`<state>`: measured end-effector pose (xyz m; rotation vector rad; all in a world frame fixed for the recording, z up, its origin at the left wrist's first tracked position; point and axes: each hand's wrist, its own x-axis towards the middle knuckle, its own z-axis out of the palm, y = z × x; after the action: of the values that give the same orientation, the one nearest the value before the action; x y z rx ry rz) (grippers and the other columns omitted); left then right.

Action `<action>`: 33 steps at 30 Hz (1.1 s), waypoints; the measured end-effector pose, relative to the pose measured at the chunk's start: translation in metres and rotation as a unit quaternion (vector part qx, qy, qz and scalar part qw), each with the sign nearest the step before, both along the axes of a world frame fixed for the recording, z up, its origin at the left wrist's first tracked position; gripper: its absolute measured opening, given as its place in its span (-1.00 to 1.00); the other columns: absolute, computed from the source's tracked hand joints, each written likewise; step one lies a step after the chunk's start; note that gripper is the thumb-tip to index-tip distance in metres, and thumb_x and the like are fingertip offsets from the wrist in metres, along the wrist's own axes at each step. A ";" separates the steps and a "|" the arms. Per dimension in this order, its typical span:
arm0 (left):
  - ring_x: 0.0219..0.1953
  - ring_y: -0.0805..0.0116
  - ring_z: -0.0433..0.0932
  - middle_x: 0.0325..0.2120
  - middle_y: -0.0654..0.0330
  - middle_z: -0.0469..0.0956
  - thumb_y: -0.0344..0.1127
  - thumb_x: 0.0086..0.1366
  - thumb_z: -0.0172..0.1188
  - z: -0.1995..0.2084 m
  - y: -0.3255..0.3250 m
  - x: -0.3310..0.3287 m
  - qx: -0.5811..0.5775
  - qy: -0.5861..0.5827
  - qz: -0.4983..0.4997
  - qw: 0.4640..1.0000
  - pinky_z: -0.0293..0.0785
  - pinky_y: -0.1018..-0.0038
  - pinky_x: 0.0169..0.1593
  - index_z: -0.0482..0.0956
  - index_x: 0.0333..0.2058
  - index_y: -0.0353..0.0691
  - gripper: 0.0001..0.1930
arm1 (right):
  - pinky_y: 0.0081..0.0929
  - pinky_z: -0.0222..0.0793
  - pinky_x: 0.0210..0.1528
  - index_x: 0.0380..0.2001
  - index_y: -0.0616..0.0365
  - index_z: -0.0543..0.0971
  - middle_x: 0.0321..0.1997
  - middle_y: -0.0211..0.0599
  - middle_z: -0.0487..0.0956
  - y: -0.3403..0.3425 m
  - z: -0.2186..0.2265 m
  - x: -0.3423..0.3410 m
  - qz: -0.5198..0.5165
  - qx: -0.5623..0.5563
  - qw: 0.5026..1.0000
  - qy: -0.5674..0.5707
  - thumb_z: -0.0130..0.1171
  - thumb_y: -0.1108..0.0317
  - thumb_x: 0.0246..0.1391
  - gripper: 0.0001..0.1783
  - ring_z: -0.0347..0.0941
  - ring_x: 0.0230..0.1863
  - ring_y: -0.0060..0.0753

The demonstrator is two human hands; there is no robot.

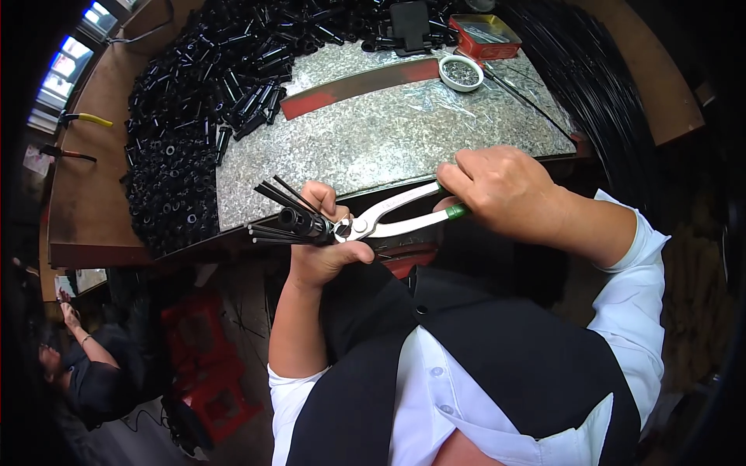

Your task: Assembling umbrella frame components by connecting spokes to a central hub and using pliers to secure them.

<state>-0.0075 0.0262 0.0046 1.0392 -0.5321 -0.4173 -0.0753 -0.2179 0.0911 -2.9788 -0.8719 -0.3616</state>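
My left hand [315, 266] is wrapped round a black tubular part [299, 223] with several thin black rods [272, 235] fanning out of it to the left. My right hand [501, 190] grips the green-sleeved handles of a pair of silver pincers [360, 227], which lie nearly level, their two handles spread somewhat apart. The pincers' jaws meet the right end of the black part, between my left thumb and fingers. What exactly the jaws bite on is too small to make out. Both hands are held just in front of the bench edge.
On the speckled benchtop [350, 155] lie a curved grey-red strip [361, 87], a white bowl of small metal bits [461, 74] and a red box [486, 36]. Black tubes [233, 70] heap at left, long black rods [590, 70] at right. Another person [101, 373] sits lower left.
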 end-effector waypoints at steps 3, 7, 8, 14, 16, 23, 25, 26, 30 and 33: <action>-0.60 0.68 0.05 -0.62 0.45 0.04 -0.46 -0.20 0.54 -0.001 0.000 0.000 0.031 -0.025 0.009 0.999 0.04 0.71 -0.52 0.10 -0.37 -0.06 -0.35 | -0.41 0.35 -0.58 -0.42 0.17 0.40 -0.59 -0.29 0.35 0.001 -0.002 0.000 0.005 -0.027 1.000 -0.004 0.15 0.18 0.00 -0.72 0.42 -0.59 -0.29; -0.59 0.67 0.05 -0.61 0.44 0.04 -0.49 -0.20 0.52 -0.007 0.003 0.000 0.029 -0.015 0.031 0.999 0.03 0.71 -0.51 0.11 -0.38 -0.06 -0.36 | -0.36 0.37 -0.55 -0.37 0.19 0.39 -0.55 -0.23 0.41 0.004 -0.012 0.003 -0.005 -0.015 0.997 0.077 0.15 0.13 0.03 -0.66 0.46 -0.55 -0.21; -0.59 0.66 0.06 -0.61 0.44 0.05 -0.39 -0.14 0.51 -0.006 0.002 -0.001 0.018 -0.019 0.032 0.999 0.03 0.70 -0.51 0.12 -0.37 -0.07 -0.39 | -0.36 0.37 -0.55 -0.37 0.19 0.39 -0.55 -0.23 0.41 0.004 -0.014 0.003 -0.006 -0.015 0.997 0.076 0.15 0.13 0.03 -0.66 0.46 -0.55 -0.21; -0.65 0.65 0.12 -0.65 0.41 0.15 0.31 -0.06 0.30 -0.013 0.014 0.000 -0.041 -0.021 0.067 0.997 0.09 0.67 -0.55 0.15 -0.37 -0.14 -0.31 | -0.21 0.34 -0.45 -0.34 0.18 0.29 -0.48 -0.13 0.45 0.011 -0.015 0.002 0.003 0.220 0.946 0.237 0.25 0.23 -0.01 -0.63 0.46 -0.44 -0.03; -0.69 0.64 0.15 -0.69 0.39 0.17 0.36 -0.11 0.26 -0.006 0.016 -0.004 -0.011 -0.022 0.129 0.991 0.15 0.65 -0.57 0.17 -0.39 -0.16 -0.29 | -0.27 0.31 -0.44 -0.40 0.16 0.28 -0.48 -0.16 0.43 0.008 -0.019 0.002 0.017 0.231 0.955 0.185 0.30 0.35 -0.11 -0.64 0.45 -0.43 -0.07; -0.68 0.59 0.20 -0.70 0.34 0.23 0.28 -0.04 0.28 -0.001 0.016 -0.005 -0.016 -0.036 0.137 0.990 0.19 0.62 -0.57 0.21 -0.41 -0.16 -0.36 | -0.24 0.27 -0.17 -0.42 0.15 0.30 -0.28 -0.12 0.42 0.007 -0.018 0.010 0.013 0.171 0.980 -0.106 0.29 0.51 -0.26 -0.63 0.40 -0.25 -0.10; -0.68 0.59 0.20 -0.70 0.34 0.23 0.26 -0.02 0.29 -0.002 0.016 -0.005 -0.012 -0.038 0.141 0.989 0.19 0.62 -0.57 0.22 -0.41 -0.16 -0.38 | -0.12 0.23 -0.02 -0.38 0.16 0.30 -0.20 -0.10 0.40 0.009 -0.018 0.010 0.010 0.160 0.979 -0.123 0.28 0.53 -0.26 -0.62 0.38 -0.18 -0.07; -0.68 0.59 0.21 -0.70 0.37 0.23 0.31 -0.03 0.21 -0.003 0.015 -0.006 0.004 -0.055 0.141 0.988 0.19 0.61 -0.56 0.21 -0.40 -0.15 -0.37 | -0.12 0.23 -0.02 -0.38 0.16 0.30 -0.20 -0.10 0.40 0.009 -0.018 0.010 0.010 0.160 0.979 -0.124 0.28 0.53 -0.26 -0.62 0.38 -0.18 -0.07; -0.69 0.59 0.22 -0.71 0.40 0.22 0.31 -0.02 0.17 -0.003 0.012 -0.008 0.011 -0.064 0.137 0.988 0.19 0.60 -0.56 0.20 -0.39 -0.13 -0.39 | -0.07 0.20 0.06 -0.35 0.17 0.30 -0.18 -0.12 0.39 0.011 -0.015 0.010 -0.003 0.151 0.980 -0.131 0.30 0.51 -0.25 -0.60 0.38 -0.15 -0.06; -0.69 0.59 0.22 -0.72 0.39 0.22 0.27 0.01 0.19 -0.005 0.011 -0.008 0.006 -0.070 0.138 0.988 0.19 0.60 -0.56 0.20 -0.39 -0.13 -0.41 | -0.06 0.21 0.06 -0.34 0.17 0.31 -0.17 -0.11 0.39 0.013 -0.013 0.010 -0.004 0.147 0.980 -0.136 0.30 0.49 -0.25 -0.60 0.38 -0.14 -0.06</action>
<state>-0.0157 0.0371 0.0000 1.1404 -0.5012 -0.1035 -0.0654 -0.2052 0.0779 -2.6988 -0.7466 -0.8334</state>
